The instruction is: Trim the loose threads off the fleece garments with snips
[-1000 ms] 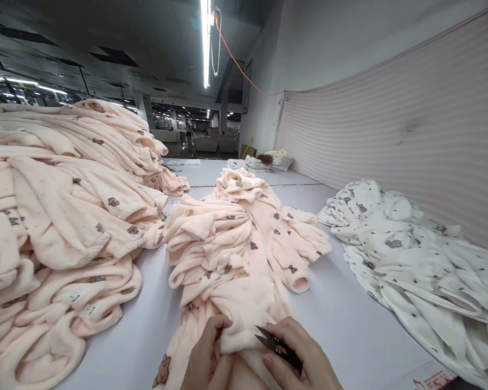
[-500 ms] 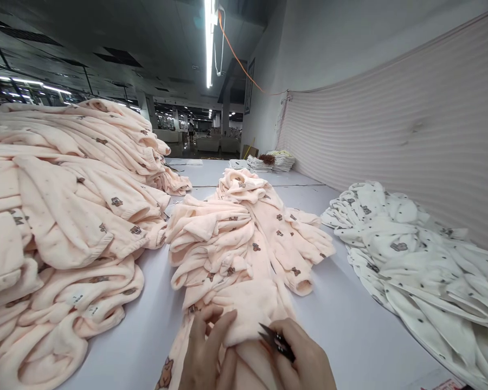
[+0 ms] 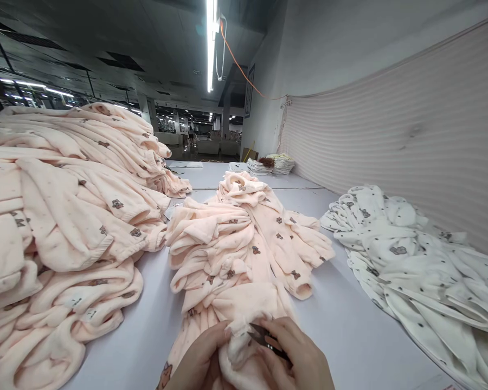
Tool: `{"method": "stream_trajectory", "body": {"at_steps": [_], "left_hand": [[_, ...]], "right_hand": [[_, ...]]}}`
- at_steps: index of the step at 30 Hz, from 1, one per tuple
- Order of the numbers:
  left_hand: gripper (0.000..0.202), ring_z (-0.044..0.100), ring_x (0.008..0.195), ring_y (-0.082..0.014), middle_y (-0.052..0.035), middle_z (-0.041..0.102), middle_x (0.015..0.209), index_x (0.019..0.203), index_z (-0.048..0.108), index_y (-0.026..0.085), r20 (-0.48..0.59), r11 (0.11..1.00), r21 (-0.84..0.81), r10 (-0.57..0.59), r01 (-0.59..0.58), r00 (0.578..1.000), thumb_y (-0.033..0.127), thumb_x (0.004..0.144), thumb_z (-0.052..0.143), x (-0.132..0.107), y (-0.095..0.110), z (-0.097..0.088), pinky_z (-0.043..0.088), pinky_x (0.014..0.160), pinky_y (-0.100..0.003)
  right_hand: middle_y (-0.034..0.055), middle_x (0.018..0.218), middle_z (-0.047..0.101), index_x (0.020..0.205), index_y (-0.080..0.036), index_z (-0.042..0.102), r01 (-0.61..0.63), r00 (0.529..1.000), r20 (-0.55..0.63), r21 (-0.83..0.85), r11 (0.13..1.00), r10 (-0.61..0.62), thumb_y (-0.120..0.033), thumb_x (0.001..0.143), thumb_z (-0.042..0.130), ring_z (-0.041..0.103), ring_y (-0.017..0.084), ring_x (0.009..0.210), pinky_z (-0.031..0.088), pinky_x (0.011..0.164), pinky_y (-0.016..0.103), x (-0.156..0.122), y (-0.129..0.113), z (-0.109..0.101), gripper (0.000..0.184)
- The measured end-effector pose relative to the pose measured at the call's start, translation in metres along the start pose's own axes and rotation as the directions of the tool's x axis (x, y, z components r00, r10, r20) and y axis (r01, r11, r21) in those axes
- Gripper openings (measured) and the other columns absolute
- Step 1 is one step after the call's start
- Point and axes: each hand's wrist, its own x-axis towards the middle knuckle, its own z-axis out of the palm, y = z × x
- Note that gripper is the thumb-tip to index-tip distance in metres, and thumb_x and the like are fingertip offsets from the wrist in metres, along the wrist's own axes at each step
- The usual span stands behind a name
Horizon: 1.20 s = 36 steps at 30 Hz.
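Note:
At the bottom centre my left hand pinches a bunched fold of a pink fleece garment with small brown bear prints. My right hand grips small black thread snips, whose blades touch the lifted fold right beside my left fingers. This garment is the nearest one of a row of pink garments laid overlapping down the middle of the white table.
A tall stack of folded pink garments fills the left side. A heap of white printed garments lies on the right beside a striped fabric wall. Small piles sit at the table's far end.
My left hand went from flat, spread fingers to pinching the fabric up into a bunch. The snips in my right hand moved left and up onto the raised fold.

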Motion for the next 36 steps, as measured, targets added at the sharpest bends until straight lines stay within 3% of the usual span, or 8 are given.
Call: {"method": "stream_trajectory", "body": {"at_steps": [5,11,16,19,22,27,32,36], "left_hand": [[0.039,0.064,0.097,-0.0316,-0.0130,0.074,0.085,0.100,0.069,0.010,0.047,0.999,-0.011,-0.044,0.045,0.998,0.039,0.080,0.052,0.002,0.000,-0.004,0.045,0.089,-0.043],[0.046,0.064,0.099,-0.0343,-0.0134,0.073,0.087,0.100,0.070,0.013,0.025,0.994,0.074,-0.084,0.082,0.996,0.048,0.074,0.057,0.005,0.000,-0.009,0.045,0.089,-0.044],[0.039,0.064,0.097,-0.0316,-0.0122,0.074,0.083,0.099,0.070,0.012,0.032,0.995,0.082,-0.066,0.063,0.997,0.042,0.079,0.054,0.001,0.001,-0.007,0.045,0.090,-0.043],[0.036,0.065,0.094,-0.0320,-0.0130,0.073,0.083,0.098,0.070,0.012,0.073,0.997,0.072,-0.014,0.009,0.997,0.040,0.077,0.061,0.003,0.000,-0.009,0.046,0.088,-0.043],[0.034,0.066,0.090,-0.0308,-0.0138,0.072,0.086,0.094,0.071,0.011,0.084,0.997,0.067,0.027,-0.032,0.996,0.039,0.074,0.067,0.005,-0.001,-0.008,0.046,0.086,-0.043],[0.034,0.066,0.083,-0.0274,-0.0130,0.071,0.085,0.087,0.071,0.011,0.050,0.994,0.109,0.022,-0.027,0.998,0.041,0.072,0.071,0.002,-0.001,-0.005,0.048,0.080,-0.040],[0.030,0.066,0.080,-0.0261,-0.0115,0.072,0.081,0.081,0.072,0.011,0.049,0.995,0.090,0.033,-0.038,0.998,0.040,0.071,0.074,0.001,-0.002,-0.007,0.049,0.072,-0.035],[0.032,0.066,0.081,-0.0262,-0.0104,0.072,0.079,0.083,0.073,0.011,0.037,0.995,0.083,0.045,-0.048,0.998,0.040,0.070,0.075,0.002,-0.002,-0.002,0.049,0.076,-0.036]], "right_hand": [[0.0021,0.090,0.069,0.096,-0.026,0.068,-0.041,0.999,0.010,-0.030,0.999,0.041,-0.028,0.090,0.049,0.067,0.016,0.080,0.051,0.069,0.021,0.006,-0.002,0.002,0.020],[0.0011,0.094,0.069,0.102,-0.029,0.066,-0.014,1.000,-0.013,0.052,0.999,0.015,-0.033,0.083,0.060,0.067,0.016,0.079,0.052,0.068,0.021,0.002,0.005,0.005,0.021],[0.0027,0.090,0.070,0.094,-0.027,0.070,-0.076,0.997,-0.003,0.077,0.994,0.077,-0.034,0.090,0.050,0.067,0.017,0.085,0.051,0.072,0.021,0.005,0.003,0.004,0.021],[0.0018,0.091,0.070,0.098,-0.028,0.068,-0.087,0.996,0.018,0.078,0.993,0.086,-0.034,0.087,0.055,0.067,0.017,0.084,0.052,0.071,0.020,0.004,0.002,0.002,0.018],[0.0008,0.091,0.068,0.104,-0.030,0.064,-0.009,1.000,0.010,-0.002,1.000,0.009,-0.032,0.083,0.059,0.067,0.016,0.075,0.053,0.064,0.020,-0.003,0.002,0.003,0.022],[0.0018,0.087,0.069,0.099,-0.030,0.065,0.067,0.997,-0.028,-0.211,0.975,-0.074,-0.035,0.088,0.049,0.067,0.019,0.069,0.052,0.058,0.024,-0.007,-0.003,0.005,0.020],[-0.0002,0.088,0.068,0.100,-0.031,0.064,0.026,0.999,-0.023,-0.112,0.993,-0.029,-0.036,0.085,0.055,0.068,0.016,0.071,0.053,0.058,0.020,-0.004,-0.006,0.000,0.018],[-0.0008,0.086,0.069,0.099,-0.032,0.066,-0.039,0.999,-0.001,-0.082,0.996,0.039,-0.030,0.087,0.053,0.068,0.016,0.076,0.052,0.064,0.020,-0.003,-0.007,-0.004,0.018]]}}
